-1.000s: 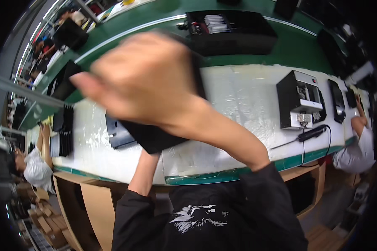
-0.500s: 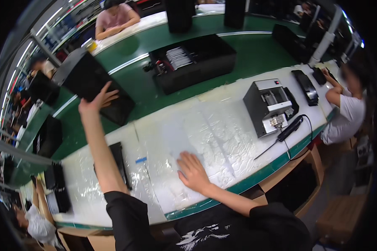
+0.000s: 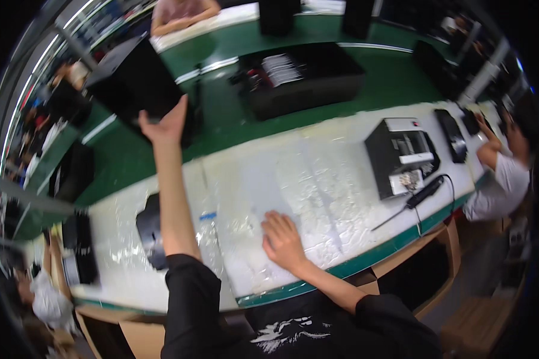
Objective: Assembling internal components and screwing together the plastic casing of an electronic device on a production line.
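My left arm reaches out over the green conveyor toward a tall black box-shaped cabinet (image 3: pixel 132 78) at the far left. My left hand (image 3: pixel 166 125) is open at the cabinet's near lower end, thumb and fingers spread and apparently touching it; motion blur hides the exact contact. On the white, film-covered worktop (image 3: pixel 245 179), my right hand (image 3: pixel 284 242) rests palm down, fingers extended, holding nothing. Beside my left forearm lies a dark curved part (image 3: pixel 152 230), partly covered by the arm. A small blue strip (image 3: pixel 208 216) sticks to the worktop between my arms.
On the conveyor (image 3: pixel 221 107) lies a long black cabinet (image 3: pixel 305 81) with loose parts on top. A grey metal machine (image 3: pixel 398 158) and a corded electric screwdriver (image 3: pixel 424 192) occupy the worktop's right side. Co-workers sit at both ends; another person is across. Cardboard boxes (image 3: pixel 407 263) stand below the front edge.
The tall cabinet has shifted farther away from me, and my left hand has moved from its side to its near lower end. My right hand stays flat. The view has shifted slightly.
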Available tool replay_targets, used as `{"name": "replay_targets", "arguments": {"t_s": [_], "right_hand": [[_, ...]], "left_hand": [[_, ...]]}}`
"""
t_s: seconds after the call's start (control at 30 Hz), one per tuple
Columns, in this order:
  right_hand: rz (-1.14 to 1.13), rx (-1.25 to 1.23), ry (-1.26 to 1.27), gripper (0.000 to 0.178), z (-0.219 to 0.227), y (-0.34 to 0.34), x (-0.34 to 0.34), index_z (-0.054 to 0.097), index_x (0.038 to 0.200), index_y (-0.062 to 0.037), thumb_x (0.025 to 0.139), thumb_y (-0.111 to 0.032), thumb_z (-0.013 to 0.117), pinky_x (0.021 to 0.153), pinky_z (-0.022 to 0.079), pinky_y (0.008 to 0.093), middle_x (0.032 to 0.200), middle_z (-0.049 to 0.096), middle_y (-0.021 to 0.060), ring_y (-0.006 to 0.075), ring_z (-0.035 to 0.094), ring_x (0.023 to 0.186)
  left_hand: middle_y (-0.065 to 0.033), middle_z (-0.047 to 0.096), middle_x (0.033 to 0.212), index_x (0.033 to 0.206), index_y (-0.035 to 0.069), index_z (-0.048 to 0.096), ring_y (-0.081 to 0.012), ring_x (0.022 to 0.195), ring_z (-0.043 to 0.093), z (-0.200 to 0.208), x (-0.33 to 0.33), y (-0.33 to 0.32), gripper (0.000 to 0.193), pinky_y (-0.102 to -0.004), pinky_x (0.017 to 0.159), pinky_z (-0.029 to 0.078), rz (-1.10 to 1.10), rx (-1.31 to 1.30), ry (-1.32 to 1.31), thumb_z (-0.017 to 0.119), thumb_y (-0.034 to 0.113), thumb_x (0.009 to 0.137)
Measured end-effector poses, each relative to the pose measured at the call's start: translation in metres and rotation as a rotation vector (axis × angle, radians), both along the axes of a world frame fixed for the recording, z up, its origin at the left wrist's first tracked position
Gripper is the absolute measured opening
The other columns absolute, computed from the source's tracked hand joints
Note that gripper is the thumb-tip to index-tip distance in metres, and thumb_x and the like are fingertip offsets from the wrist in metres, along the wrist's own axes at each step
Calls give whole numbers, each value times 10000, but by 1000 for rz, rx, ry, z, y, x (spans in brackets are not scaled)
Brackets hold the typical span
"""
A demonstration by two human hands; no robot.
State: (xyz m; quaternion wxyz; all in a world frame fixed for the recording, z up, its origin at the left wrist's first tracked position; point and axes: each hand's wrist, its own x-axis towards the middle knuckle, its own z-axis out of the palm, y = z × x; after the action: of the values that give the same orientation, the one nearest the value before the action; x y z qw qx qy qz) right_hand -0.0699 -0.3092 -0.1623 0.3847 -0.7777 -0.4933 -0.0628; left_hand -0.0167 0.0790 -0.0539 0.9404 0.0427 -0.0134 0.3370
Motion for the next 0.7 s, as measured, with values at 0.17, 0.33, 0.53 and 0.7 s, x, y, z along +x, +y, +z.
{"name": "replay_targets", "arguments": {"t_s": [0.17,0.33,0.53,0.7], "right_hand": [[57,-13,3,293,1,12,-3,596,1009,25,729,-62,586,993,351,466,1161,562,195,344,491,1159],[18,-39,5,326,4,9,-4,578,1042,28,728,-59,595,993,340,466,1164,561,190,351,486,1160],[-83,35,438,316,25,26,16,556,1110,15,820,-107,584,797,441,363,912,623,135,241,594,882],[19,155,851,239,13,51,57,598,1089,-50,888,-178,582,549,447,256,719,623,94,124,565,590]], "left_hand": [[-94,564,1251,987,46,647,-208,1223,472,-124,-57,-84,270,-372,1051,335,-72,21,-121,591,170,754],[-171,506,1261,1239,-2,480,-272,1125,499,-110,-71,-215,439,-388,992,372,-132,-55,282,475,123,818],[-166,512,1237,1299,-4,414,-245,1090,503,-108,-85,-219,485,-387,955,392,-304,201,358,455,116,831],[-183,534,1213,1316,-10,384,-266,1105,518,-107,-79,-226,507,-380,953,392,-294,245,372,467,120,832]]}}
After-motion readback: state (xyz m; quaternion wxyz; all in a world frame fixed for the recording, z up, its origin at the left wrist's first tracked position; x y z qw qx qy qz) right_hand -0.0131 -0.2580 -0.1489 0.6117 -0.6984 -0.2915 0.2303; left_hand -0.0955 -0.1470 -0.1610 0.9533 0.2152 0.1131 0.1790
